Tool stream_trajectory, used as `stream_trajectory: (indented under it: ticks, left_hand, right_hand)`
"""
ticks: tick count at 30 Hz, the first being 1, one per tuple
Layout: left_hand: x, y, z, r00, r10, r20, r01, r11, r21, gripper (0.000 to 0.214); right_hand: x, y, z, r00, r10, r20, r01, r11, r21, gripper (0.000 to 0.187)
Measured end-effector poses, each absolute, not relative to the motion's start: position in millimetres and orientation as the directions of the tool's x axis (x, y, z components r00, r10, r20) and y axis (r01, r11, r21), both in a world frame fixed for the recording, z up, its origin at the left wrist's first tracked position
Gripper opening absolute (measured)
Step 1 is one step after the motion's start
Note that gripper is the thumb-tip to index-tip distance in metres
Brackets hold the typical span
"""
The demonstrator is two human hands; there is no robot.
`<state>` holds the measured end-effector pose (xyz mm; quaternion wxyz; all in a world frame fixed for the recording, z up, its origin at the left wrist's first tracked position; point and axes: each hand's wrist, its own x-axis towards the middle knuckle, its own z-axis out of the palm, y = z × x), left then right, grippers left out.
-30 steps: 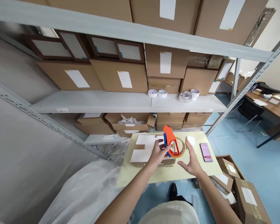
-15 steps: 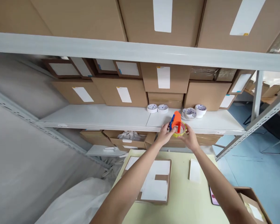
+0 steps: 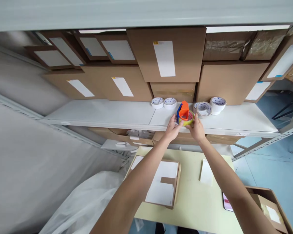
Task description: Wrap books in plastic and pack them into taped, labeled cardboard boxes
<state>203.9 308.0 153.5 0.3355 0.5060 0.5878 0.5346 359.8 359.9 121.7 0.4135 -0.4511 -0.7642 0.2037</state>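
Both arms reach forward to a white shelf (image 3: 112, 112). Between them is an orange and blue tape dispenser (image 3: 184, 109) with a roll of yellow tape (image 3: 187, 122) on it, at the shelf's front edge. My left hand (image 3: 173, 128) grips its left side, fingers bent around the blue part. My right hand (image 3: 197, 129) holds the tape roll's right side, thumb in front. Just behind and right of the dispenser lie a roll of clear tape (image 3: 204, 109) and stacked white rolls (image 3: 218, 104). Two more white tape rolls (image 3: 163, 103) sit to its left.
Cardboard boxes (image 3: 166, 53) with white labels fill the back of the shelf. Below, a pale yellow table (image 3: 192, 198) bears a flat box with white sheets (image 3: 161, 182), a white paper (image 3: 206, 173) and a phone (image 3: 227, 202). An open carton (image 3: 271, 208) stands at lower right.
The view has moved closer to the shelf and tilted down. Both hands have carried the tape dispenser forward, further over the shelf and nearer the tape rolls.
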Motion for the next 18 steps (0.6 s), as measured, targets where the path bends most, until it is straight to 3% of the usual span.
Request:
stream_trajectory:
  ticks: [5, 9, 11, 13, 15, 18]
  left_hand:
    - [203, 281, 150, -0.187, 0.974, 0.126, 0.207, -0.086, 0.974, 0.086]
    - [173, 210, 133, -0.179, 0.932, 0.316, 0.462, -0.204, 0.863, 0.078]
    - [146, 160, 113, -0.245, 0.892, 0.380, 0.608, -0.164, 0.777, 0.068]
    - [112, 108, 86, -0.387, 0.851, 0.354, 0.667, -0.007, 0.745, 0.060]
    - [79, 59, 52, -0.521, 0.812, 0.262, 0.641, 0.170, 0.749, 0.061]
    - [44, 3, 2, -0.717, 0.694, 0.068, 0.456, 0.393, 0.799, 0.069]
  right_hand:
    - [361, 337, 126, -0.230, 0.798, 0.557, 0.553, 0.579, -0.599, 0.085]
    - [379, 271, 97, -0.211, 0.792, 0.573, 0.560, 0.578, -0.594, 0.072]
    - [391, 222, 61, -0.227, 0.845, 0.484, 0.552, 0.521, -0.651, 0.069]
    - [402, 168, 16, -0.272, 0.910, 0.314, 0.543, 0.415, -0.731, 0.070]
    - [409, 116, -28, -0.326, 0.938, 0.120, 0.535, 0.288, -0.794, 0.077]
    - [406, 58, -73, -0.377, 0.924, -0.072, 0.526, 0.150, -0.837, 0.091]
